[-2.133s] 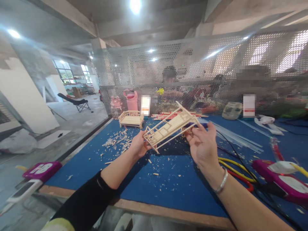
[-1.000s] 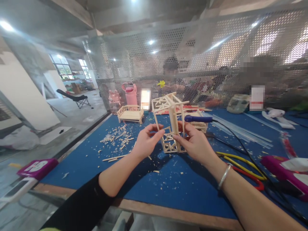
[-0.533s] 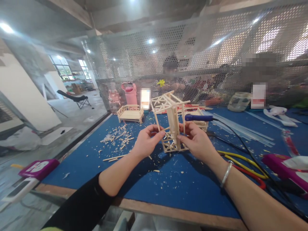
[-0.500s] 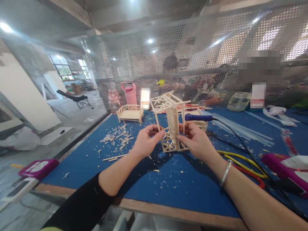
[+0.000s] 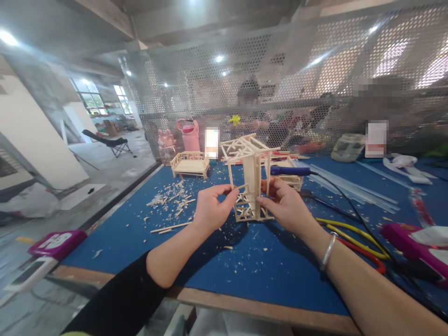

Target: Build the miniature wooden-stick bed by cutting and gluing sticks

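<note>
The grip of the left hand (image 5: 214,207) and right hand (image 5: 287,201) pinches the wooden frame (image 5: 250,177), mid-picture, probably for keeping it upright.

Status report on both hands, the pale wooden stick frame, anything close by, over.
Left hand and right hand gripping opposite sides. Pale wooden stick frame held on end. Blue cylindrical tool handle just beyond right hand, possible snag.

Glaring ceiling lamps (image 5: 7,38), slight haze — soft shadows on the tabletop (image 5: 280,280).
</note>
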The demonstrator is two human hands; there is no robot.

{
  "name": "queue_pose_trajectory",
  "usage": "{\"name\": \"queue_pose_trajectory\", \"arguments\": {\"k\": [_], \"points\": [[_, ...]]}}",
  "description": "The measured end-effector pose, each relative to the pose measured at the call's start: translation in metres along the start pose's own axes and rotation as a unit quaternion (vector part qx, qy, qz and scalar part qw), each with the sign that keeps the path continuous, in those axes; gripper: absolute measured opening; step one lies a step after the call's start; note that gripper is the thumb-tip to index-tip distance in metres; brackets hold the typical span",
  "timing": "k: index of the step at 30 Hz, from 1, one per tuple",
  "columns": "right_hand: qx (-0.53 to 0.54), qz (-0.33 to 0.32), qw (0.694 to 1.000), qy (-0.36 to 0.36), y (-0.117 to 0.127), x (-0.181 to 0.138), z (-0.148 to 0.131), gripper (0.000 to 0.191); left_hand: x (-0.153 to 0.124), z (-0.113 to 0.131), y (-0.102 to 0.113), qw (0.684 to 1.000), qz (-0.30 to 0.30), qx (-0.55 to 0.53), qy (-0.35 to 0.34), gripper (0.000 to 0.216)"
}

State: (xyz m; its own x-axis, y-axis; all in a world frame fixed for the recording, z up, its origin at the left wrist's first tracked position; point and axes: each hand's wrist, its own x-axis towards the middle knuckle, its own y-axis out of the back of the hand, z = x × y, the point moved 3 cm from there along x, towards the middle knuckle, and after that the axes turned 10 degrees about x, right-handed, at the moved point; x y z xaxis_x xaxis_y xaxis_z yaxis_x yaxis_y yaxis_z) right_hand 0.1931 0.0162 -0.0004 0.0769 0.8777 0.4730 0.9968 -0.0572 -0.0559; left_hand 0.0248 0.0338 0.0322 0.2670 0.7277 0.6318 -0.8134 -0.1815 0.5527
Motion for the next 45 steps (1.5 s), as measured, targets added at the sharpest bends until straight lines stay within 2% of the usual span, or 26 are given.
{"name": "queue_pose_trajectory", "arguments": {"k": [5,9,12,14,17,20,24,28,31,34,37,39,41,43,45], "points": [[-0.002,0.001,1.000,-0.001,0.000,0.001,0.002,0.025,0.001,-0.003,-0.004,0.997,-0.031,-0.045,0.052,0.022],[0.011,0.013,1.000,-0.004,0.005,0.002,0.004,0.027,0.005,-0.009,-0.006,0.991,-0.102,-0.071,0.057,0.027],[0.012,0.036,0.999,0.010,0.006,0.002,0.003,0.025,0.007,-0.016,-0.007,0.983,-0.164,-0.066,0.048,0.050],[0.044,0.053,0.998,0.002,0.004,0.002,0.001,0.025,0.007,-0.020,-0.009,0.980,-0.189,-0.050,0.030,0.060],[0.163,0.089,0.982,-0.033,-0.001,0.003,-0.001,0.030,0.005,-0.021,-0.011,0.976,-0.216,-0.017,0.009,0.052],[0.278,0.131,0.950,-0.061,-0.006,0.003,-0.001,0.033,0.007,-0.020,-0.007,0.984,-0.175,0.002,0.012,0.032],[0.326,0.121,0.928,-0.131,-0.013,0.003,0.004,0.037,0.017,-0.020,0.009,0.997,-0.072,-0.022,-0.011,0.019],[0.273,0.093,0.937,-0.198,-0.019,-0.001,0.009,0.037,0.029,-0.032,0.020,0.999,-0.019,-0.030,0.008,0.018],[0.209,0.040,0.946,-0.245,-0.025,-0.007,0.010,0.039,0.035,-0.043,0.025,1.000,0.005,0.008,-0.002,0.017],[0.139,-0.018,0.959,-0.245,-0.024,-0.009,0.003,0.035,0.040,-0.053,0.031,0.999,0.006,0.030,-0.019,0.019],[0.065,-0.051,0.970,-0.229,-0.013,-0.007,-0.011,0.035,0.044,-0.061,0.039,0.999,-0.010,0.040,-0.027,0.018],[0.063,-0.012,0.980,-0.189,0.001,-0.004,-0.022,0.040,0.045,-0.067,0.040,0.999,-0.021,0.038,-0.019,0.019],[0.082,0.098,0.987,-0.101,0.018,0.000,-0.031,0.043,0.045,-0.071,0.037,0.999,-0.030,0.020,-0.006,0.020],[0.055,0.221,0.974,-0.016,0.033,0.003,-0.034,0.041,0.043,-0.074,0.029,0.999,-0.038,-0.009,0.000,0.021],[-0.013,0.298,0.954,0.020,0.041,0.005,-0.026,0.034,0.040,-0.075,0.021,0.999,-0.042,-0.033,-0.003,0.021]]}}
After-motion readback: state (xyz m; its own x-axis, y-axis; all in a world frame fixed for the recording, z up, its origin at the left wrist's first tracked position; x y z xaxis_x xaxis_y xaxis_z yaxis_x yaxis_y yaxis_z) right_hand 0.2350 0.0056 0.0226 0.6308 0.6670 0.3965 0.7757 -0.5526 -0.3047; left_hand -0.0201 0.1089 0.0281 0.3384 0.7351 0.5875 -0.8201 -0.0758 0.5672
